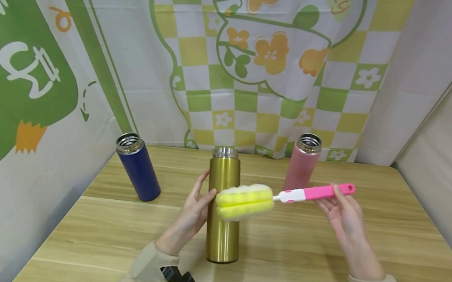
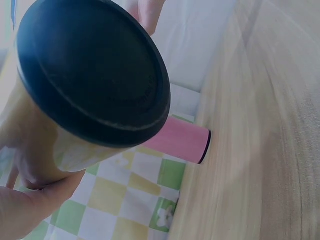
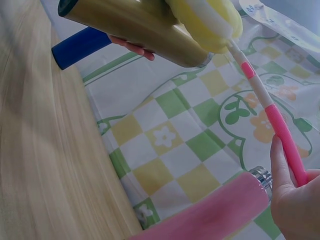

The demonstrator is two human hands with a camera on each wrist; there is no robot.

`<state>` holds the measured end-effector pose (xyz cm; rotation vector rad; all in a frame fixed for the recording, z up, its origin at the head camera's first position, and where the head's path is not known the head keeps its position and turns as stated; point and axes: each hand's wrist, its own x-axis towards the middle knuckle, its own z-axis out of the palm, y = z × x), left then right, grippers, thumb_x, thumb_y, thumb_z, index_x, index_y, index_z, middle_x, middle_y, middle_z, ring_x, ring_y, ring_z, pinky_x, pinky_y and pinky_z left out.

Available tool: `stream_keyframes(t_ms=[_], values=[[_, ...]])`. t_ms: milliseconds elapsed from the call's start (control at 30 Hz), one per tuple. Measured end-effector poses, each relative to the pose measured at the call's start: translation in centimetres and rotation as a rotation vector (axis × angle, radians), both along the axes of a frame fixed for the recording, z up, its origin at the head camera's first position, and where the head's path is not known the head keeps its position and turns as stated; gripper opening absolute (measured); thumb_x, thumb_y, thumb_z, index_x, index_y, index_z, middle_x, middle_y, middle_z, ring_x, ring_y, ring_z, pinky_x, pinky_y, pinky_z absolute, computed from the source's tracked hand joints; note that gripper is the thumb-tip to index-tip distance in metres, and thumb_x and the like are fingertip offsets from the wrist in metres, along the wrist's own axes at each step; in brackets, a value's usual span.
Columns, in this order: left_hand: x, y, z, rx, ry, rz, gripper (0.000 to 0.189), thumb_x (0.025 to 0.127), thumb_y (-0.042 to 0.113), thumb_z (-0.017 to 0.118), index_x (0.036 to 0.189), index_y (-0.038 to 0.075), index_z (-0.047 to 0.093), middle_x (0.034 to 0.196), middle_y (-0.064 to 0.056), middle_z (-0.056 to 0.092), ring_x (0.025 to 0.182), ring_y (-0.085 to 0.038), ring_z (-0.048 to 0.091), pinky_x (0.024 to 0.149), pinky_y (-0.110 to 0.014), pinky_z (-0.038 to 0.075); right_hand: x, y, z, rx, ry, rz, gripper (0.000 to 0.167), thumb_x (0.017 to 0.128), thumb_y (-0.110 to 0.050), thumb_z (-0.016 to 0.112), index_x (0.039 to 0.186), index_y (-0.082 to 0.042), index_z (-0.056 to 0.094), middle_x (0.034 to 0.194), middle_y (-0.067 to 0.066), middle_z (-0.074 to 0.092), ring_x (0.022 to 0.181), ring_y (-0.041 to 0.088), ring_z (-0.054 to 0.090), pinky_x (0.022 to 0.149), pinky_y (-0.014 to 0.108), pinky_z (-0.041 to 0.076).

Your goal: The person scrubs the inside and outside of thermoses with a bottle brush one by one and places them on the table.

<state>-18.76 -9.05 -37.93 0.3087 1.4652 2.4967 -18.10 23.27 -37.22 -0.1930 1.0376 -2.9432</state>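
the gold bottle (image 1: 221, 241) is raised off the wooden table (image 1: 287, 262), gripped by the left hand (image 1: 193, 211). the right hand (image 1: 346, 215) pinches the pink handle (image 1: 317, 192) of a sponge brush (image 1: 292, 195), its yellow head (image 1: 246, 202) before the bottle. a blue bottle (image 1: 140, 171) stands left, a pink bottle (image 1: 302, 167) right; checkered cloth (image 1: 250, 102) hangs behind.

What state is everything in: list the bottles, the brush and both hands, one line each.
Gold bottle: uncapped, lifted off the table.
Blue bottle: uncapped, standing on the table.
Pink bottle: uncapped, standing on the table.
Brush: held up, its sponge outside the gold bottle.
Left hand: gripping the gold bottle.
Right hand: holding the brush by its handle.
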Motion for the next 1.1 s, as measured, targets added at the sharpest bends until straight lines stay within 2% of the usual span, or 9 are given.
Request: stream_keyframes(t_ms=[300,400,667,833,967,1100], values=[[-0.3,-0.1,0.2,0.024,0.005,0.027,0.064,0.092,0.009,0.044,0.141,0.024,0.006,0.131,-0.021,0.033,0.101,-0.018,0.054,0.088,-0.032,0.041,0.2,0.1,-0.6,0.047,0.018,0.030,0.014,0.094,-0.006,0.037,0.092,0.000,0.049,0.086,0.016,0.063,0.082,0.026,0.063,0.081,0.034,0.047],[-0.4,-0.1,0.2,0.027,0.001,0.031,0.064,0.092,0.009,0.044,0.141,0.024,0.006,0.132,-0.021,0.031,0.101,-0.018,0.053,0.087,-0.032,0.042,0.3,0.2,-0.7,0.061,0.021,0.032,0.015,0.094,-0.006,0.036,0.091,0.000,0.050,0.085,0.015,0.063,0.081,0.025,0.063,0.080,0.034,0.047],[-0.4,-0.1,0.3,0.027,0.003,0.046,0.063,0.092,0.008,0.043,0.142,0.024,0.007,0.123,-0.016,0.041,0.099,-0.019,0.054,0.085,-0.035,0.043,0.6,0.6,-1.1,0.117,0.007,0.062,0.016,0.094,-0.006,0.037,0.090,-0.001,0.052,0.085,0.015,0.064,0.081,0.025,0.064,0.078,0.033,0.048],[-0.4,-0.1,0.2,0.015,0.009,0.044,0.063,0.092,0.008,0.042,0.142,0.022,0.006,0.122,-0.015,0.041,0.099,-0.018,0.054,0.085,-0.034,0.043,0.8,0.7,-1.4,0.151,0.039,0.087,0.020,0.094,-0.005,0.036,0.092,-0.001,0.055,0.086,0.014,0.064,0.080,0.024,0.064,0.077,0.032,0.049],[-0.2,-0.1,0.2,0.014,-0.011,0.039,0.060,0.093,0.008,0.039,0.142,0.024,0.007,0.123,-0.014,0.040,0.099,-0.018,0.054,0.084,-0.033,0.043,0.9,0.8,-1.6,0.144,0.073,0.111,0.024,0.094,-0.004,0.033,0.094,-0.001,0.057,0.087,0.015,0.064,0.081,0.024,0.064,0.077,0.033,0.049],[-0.1,-0.1,0.0,0.029,-0.009,0.007,0.058,0.095,0.012,0.035,0.142,0.027,0.004,0.126,-0.013,0.038,0.101,-0.019,0.053,0.084,-0.036,0.042,0.9,1.1,-1.6,0.110,0.080,0.114,0.024,0.094,-0.004,0.033,0.095,-0.001,0.057,0.088,0.016,0.064,0.081,0.025,0.064,0.078,0.033,0.049]])
